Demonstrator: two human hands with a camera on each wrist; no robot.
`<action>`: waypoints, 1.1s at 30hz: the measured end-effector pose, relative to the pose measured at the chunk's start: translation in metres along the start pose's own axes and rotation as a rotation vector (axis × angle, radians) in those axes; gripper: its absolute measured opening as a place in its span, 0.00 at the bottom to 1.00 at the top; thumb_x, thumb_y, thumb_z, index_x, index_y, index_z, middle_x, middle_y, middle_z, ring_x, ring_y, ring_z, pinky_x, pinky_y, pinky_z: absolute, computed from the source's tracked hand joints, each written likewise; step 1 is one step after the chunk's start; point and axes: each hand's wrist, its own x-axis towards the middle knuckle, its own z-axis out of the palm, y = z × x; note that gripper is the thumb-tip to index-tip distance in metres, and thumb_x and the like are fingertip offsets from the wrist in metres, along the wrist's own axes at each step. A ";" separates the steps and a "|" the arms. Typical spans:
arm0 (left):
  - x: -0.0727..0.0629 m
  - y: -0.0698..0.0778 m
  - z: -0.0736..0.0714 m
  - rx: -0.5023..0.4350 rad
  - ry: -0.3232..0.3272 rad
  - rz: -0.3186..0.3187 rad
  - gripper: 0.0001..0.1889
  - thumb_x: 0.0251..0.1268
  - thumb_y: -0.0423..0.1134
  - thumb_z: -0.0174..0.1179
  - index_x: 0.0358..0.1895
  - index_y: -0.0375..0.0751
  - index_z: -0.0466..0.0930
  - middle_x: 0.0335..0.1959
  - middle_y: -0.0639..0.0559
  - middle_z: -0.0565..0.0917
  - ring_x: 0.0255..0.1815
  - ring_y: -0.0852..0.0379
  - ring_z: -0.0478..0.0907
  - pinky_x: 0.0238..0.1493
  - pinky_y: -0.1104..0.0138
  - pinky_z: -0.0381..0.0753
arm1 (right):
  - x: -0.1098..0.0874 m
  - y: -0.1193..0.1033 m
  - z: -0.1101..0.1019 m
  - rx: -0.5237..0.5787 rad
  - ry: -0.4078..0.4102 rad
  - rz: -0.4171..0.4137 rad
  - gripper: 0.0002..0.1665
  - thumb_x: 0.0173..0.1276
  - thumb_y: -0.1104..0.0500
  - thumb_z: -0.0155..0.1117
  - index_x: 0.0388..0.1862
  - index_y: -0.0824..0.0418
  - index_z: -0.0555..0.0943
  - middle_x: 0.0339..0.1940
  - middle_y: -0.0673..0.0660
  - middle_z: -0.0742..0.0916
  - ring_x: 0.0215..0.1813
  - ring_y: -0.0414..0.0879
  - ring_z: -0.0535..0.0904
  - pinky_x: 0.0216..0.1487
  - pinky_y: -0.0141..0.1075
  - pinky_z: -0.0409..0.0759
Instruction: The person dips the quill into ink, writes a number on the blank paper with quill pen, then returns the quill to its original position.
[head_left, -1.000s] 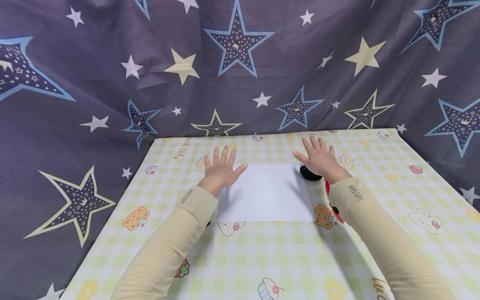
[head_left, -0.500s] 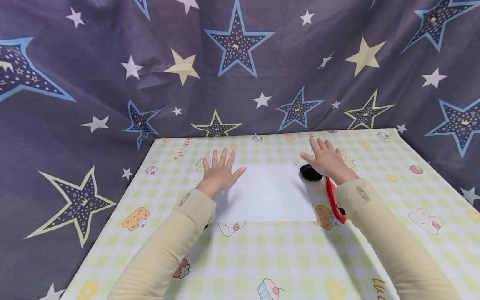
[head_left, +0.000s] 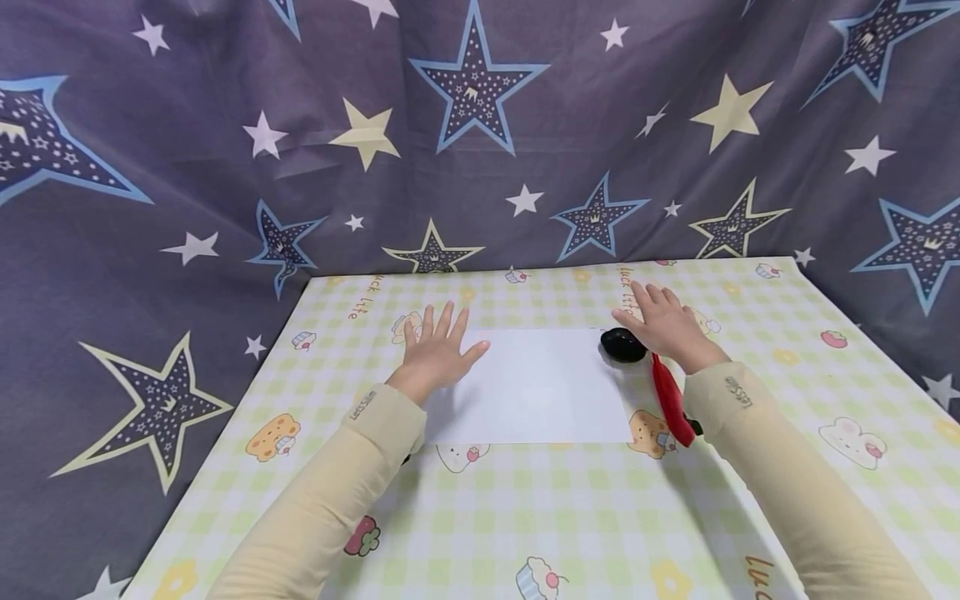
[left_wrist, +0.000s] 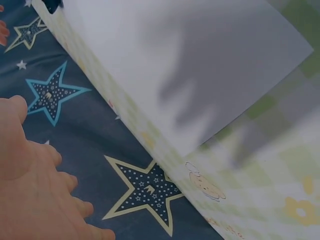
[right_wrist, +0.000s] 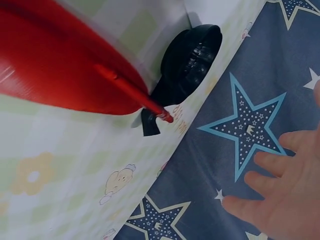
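Observation:
My left hand is held over the left part of a white sheet of paper, fingers spread and nothing in it. Its shadow falls on the sheet in the left wrist view, where the palm shows at the lower left. Past the sheet's right edge hovers my right hand, also spread and holding nothing. Close beside it lie a rounded glossy black object and a long red object. In the right wrist view the red object looks broad, with a thin red rod across it.
A tablecloth with green checks and cartoon prints covers the table. Behind it hangs a dark star-printed curtain. A small dark thing peeks out beside the left sleeve.
My right hand has moved right and slightly nearer, uncovering more of the black and red objects. My left hand has shifted a little toward me and to the left.

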 end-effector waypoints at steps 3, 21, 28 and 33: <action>-0.001 -0.002 0.003 -0.015 -0.009 0.007 0.38 0.68 0.66 0.27 0.74 0.49 0.34 0.73 0.49 0.29 0.70 0.43 0.21 0.63 0.44 0.20 | -0.001 0.003 0.000 -0.005 -0.008 0.007 0.51 0.68 0.31 0.35 0.73 0.65 0.40 0.71 0.73 0.49 0.69 0.69 0.38 0.62 0.66 0.38; -0.010 -0.018 0.022 -0.060 -0.060 0.026 0.38 0.68 0.64 0.30 0.74 0.48 0.36 0.73 0.47 0.32 0.70 0.43 0.22 0.64 0.42 0.26 | -0.010 0.018 0.004 0.006 -0.001 0.001 0.48 0.71 0.35 0.36 0.72 0.69 0.41 0.69 0.76 0.52 0.68 0.71 0.43 0.64 0.62 0.44; -0.014 -0.025 0.027 -0.071 -0.078 0.025 0.37 0.69 0.62 0.33 0.74 0.47 0.37 0.73 0.45 0.34 0.70 0.42 0.23 0.64 0.41 0.30 | -0.012 0.025 0.007 -0.012 0.014 0.013 0.47 0.71 0.37 0.38 0.71 0.72 0.44 0.67 0.77 0.54 0.67 0.72 0.45 0.64 0.61 0.46; -0.017 -0.027 0.031 -0.075 -0.081 0.031 0.37 0.69 0.62 0.34 0.74 0.46 0.38 0.74 0.45 0.35 0.71 0.41 0.26 0.64 0.41 0.31 | -0.013 0.029 0.009 -0.004 -0.003 0.036 0.48 0.71 0.36 0.39 0.72 0.71 0.43 0.68 0.77 0.54 0.67 0.71 0.44 0.64 0.62 0.46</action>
